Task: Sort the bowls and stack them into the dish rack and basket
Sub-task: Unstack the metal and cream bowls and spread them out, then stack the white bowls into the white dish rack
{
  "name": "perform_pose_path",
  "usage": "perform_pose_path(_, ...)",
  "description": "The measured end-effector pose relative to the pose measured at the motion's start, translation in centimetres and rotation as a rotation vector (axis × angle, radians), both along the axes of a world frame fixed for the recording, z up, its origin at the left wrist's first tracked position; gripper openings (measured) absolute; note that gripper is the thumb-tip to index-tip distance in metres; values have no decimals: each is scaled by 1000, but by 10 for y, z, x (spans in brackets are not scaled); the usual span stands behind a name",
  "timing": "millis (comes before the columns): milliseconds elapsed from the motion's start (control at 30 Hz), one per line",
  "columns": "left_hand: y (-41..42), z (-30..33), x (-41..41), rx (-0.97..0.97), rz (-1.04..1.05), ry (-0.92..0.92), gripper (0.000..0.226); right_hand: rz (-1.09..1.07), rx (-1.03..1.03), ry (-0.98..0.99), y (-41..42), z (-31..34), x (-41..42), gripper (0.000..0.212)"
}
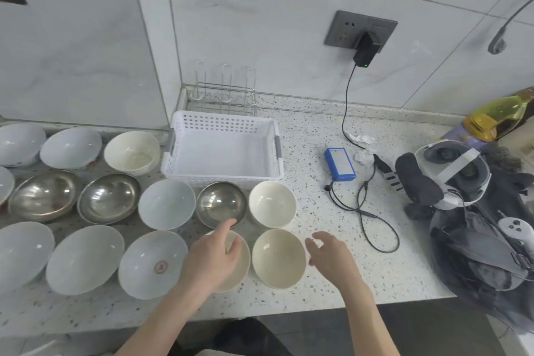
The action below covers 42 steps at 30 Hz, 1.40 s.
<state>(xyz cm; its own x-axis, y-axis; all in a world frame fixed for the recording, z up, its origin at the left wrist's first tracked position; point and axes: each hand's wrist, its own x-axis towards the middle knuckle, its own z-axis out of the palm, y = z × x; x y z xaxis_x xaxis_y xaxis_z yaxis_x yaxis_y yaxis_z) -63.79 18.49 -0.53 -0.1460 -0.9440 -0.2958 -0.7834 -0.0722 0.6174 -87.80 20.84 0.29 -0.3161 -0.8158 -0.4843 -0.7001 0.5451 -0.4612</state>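
step: grab a cream bowl [278, 259] | left hand [215, 257] loose above one, right hand [329, 254] loose at its 3 o'clock | hold both rims, lift straight | basket [222, 165] at 12 o'clock

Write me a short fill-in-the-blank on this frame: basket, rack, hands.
1. The white basket holds ____ bowls.
2. The wire rack stands ____ the basket, against the wall.
3. The left hand hovers over a ____ bowl, its fingertips near the steel bowl.
4. The right hand holds ____.

Missing words: no; behind; cream; nothing
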Motion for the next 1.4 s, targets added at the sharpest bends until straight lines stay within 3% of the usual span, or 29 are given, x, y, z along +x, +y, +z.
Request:
perform_pose_path(233, 7, 25, 118, -106, 200, 272, 11, -54, -231, 11, -20, 34, 110, 29)
perform_pose_path(467, 42, 27, 332, -132, 383, 352, 6, 32, -365, -286, -20, 35, 341, 18)
perform_pose_path(667, 72, 20, 483, -117, 642, 449, 10, 267, -253, -437, -6, 32, 500, 18)
perform_pose_path(800, 81, 11, 548, -117, 790, 497, 5, 388, -180, -505, -9, 32, 572, 28)
perform_pose_path(1000, 60, 7, 633, -94, 981, 512, 5, 467, -45, -556, -32, 24, 658, 24)
perform_pose_path(1167, 30, 4, 706, -41, 1062, 518, 18, 323, 132, -822, -48, 21, 736, 20)
perform_pose_path(1300, 5, -5, 772, 208, 1192, 746, 20, 25, 318, -1113, -58, 14, 807, 14)
perform_pose_path(1400, -11, -14, 811, 268, 1232, 795, 22, -181, 511, -1219, -66, 9, 856, 9)
